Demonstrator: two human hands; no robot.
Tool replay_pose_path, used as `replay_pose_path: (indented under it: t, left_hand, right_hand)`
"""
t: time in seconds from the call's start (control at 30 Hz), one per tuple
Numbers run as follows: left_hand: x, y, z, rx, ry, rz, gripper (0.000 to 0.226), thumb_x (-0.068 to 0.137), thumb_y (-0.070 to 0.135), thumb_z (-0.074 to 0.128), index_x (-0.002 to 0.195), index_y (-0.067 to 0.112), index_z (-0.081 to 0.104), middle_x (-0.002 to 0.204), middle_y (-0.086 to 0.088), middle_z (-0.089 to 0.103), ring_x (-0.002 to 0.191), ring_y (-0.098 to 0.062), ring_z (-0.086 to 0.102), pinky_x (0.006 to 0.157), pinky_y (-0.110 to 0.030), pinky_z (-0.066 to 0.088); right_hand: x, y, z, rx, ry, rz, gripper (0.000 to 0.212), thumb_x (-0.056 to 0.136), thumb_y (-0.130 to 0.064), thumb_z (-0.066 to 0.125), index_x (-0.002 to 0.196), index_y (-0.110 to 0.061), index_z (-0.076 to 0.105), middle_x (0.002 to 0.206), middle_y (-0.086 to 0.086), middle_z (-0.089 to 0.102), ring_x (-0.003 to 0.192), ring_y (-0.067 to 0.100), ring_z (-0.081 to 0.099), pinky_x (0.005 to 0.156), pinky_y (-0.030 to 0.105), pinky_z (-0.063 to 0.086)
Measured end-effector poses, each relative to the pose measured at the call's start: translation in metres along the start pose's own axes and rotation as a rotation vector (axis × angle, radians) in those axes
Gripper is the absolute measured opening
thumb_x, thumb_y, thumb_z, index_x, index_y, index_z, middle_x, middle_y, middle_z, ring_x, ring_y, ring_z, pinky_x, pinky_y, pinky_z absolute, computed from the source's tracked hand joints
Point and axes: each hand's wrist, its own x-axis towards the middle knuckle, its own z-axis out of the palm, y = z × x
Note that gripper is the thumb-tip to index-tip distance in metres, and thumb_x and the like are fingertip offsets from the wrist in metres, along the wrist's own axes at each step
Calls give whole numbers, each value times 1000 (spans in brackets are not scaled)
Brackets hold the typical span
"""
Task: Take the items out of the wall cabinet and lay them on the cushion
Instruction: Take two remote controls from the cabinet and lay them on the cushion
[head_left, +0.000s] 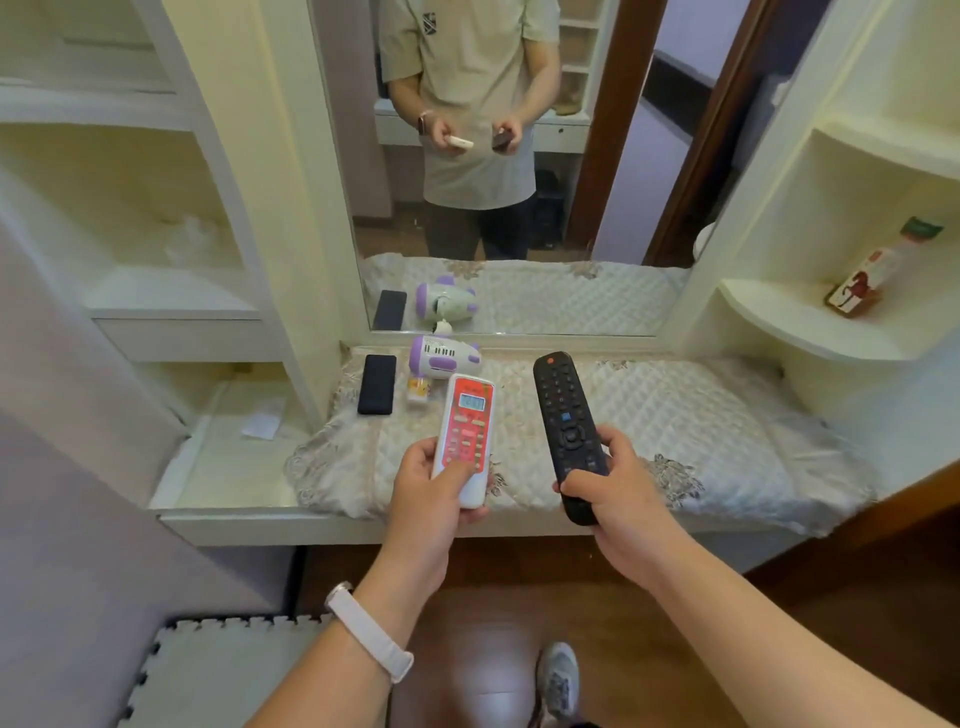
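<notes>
My left hand (434, 480) grips the lower end of a white and red air-conditioner remote (466, 426), held over the front of the quilted cushion (675, 415). My right hand (613, 480) holds a long black TV remote (563, 415) by its lower half, also above the cushion. On the cushion's far left lie a black phone (377, 384), a purple and white toy (441, 356) and a small yellow item (418, 389).
A mirror (519, 156) stands behind the cushion and reflects a person. Open cream shelves (171, 291) are on the left with a paper slip (262, 423). A bottle (878, 270) lies on the right curved shelf. A foam mat (223, 670) covers the floor.
</notes>
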Motion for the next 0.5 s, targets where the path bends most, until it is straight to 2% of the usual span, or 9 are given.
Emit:
replay_pose_path:
  t: [0.17, 0.37, 0.5]
  left_hand:
    - [42, -11, 22, 63, 48, -43, 23, 91, 13, 62, 112, 18, 54, 106, -9, 68, 83, -21, 70, 53, -29, 54]
    - [104, -25, 68, 103, 123, -128, 22, 92, 11, 61, 112, 15, 54, 104, -8, 67, 70, -13, 72, 51, -28, 53]
    - [151, -39, 108, 125, 151, -181, 24, 91, 10, 60, 113, 14, 54, 107, -12, 68, 88, -21, 73, 56, -31, 56]
  right_hand:
    - [54, 12, -13, 61, -8, 79, 58, 81, 10, 57, 127, -22, 43, 109, 16, 59, 87, 28, 57, 72, 37, 43]
    - [145, 19, -36, 70, -44, 165, 60, 80, 11, 56, 129, -18, 38, 104, 13, 57, 77, 24, 55, 56, 29, 43]
    - [202, 26, -58, 25, -73, 204, 58, 79, 5, 59, 126, -22, 39, 107, 10, 57, 81, 25, 57, 64, 34, 45]
